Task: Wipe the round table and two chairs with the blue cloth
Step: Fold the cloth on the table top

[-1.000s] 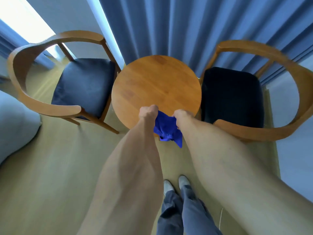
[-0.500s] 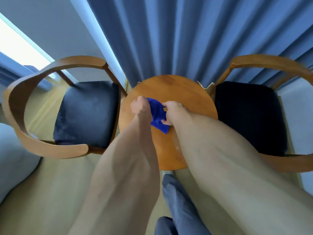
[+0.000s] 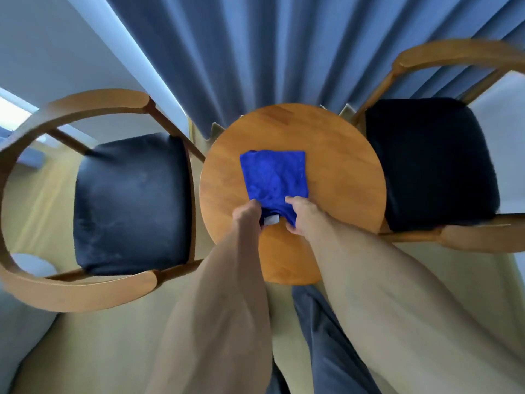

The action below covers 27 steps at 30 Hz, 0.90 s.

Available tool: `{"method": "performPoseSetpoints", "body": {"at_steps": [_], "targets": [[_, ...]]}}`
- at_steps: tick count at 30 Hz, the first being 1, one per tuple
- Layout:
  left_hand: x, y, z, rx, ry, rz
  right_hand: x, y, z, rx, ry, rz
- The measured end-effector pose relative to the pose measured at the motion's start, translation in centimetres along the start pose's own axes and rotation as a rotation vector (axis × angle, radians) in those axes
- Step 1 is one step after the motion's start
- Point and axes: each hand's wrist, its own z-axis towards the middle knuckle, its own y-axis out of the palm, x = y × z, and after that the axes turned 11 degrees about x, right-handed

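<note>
Both the left hand [image 3: 247, 214] and the right hand [image 3: 299, 212] pinch the near edge of the blue cloth [image 3: 274, 177], spread flat on the round table [image 3: 341, 177] just beyond them, so wiping is about to begin, probably with a flat sweeping press.

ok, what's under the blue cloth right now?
The blue cloth lies spread on the round table, bare wood showing all around it. The left hand and right hand hold its near edge. Whatever lies directly beneath the cloth is covered.
</note>
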Motion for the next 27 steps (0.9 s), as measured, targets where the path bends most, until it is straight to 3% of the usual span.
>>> {"method": "performPoseSetpoints", "body": {"at_steps": [2, 6, 9, 12, 18, 21, 24, 27], "targets": [[-2.5, 0.1, 1.1, -0.04, -0.038, 0.135, 2.9, -0.4, 1.5, -0.01, 0.077, -0.045], [-7.1, 0.0, 3.5, 0.006, -0.056, 0.188, 7.6, -0.6, 4.0, 0.028, 0.144, -0.09], [-9.3, -0.7, 4.3, -0.039, -0.091, 0.264, 9.6, -0.7, 4.8, 0.086, 0.112, -0.103], [-9.5, -0.8, 4.6, 0.015, -0.057, 0.157, 10.4, -0.3, 5.2, 0.115, 0.065, 0.01], [-2.1, 0.6, 2.5, 0.062, 0.229, -0.078, 4.1, 2.2, 4.3, 0.15, -0.197, 0.25], [2.7, 1.7, 3.0, 0.032, 0.294, -0.168, -0.4, 2.8, 3.8, 0.1, -0.23, 0.389], [4.5, 1.9, 5.2, 0.087, 0.347, -0.012, -2.5, 3.2, 5.8, 0.17, -0.259, 0.302], [2.5, 1.6, 8.0, 0.138, 0.377, 0.144, -1.2, 2.9, 8.5, 0.413, -0.307, 0.074]]}}
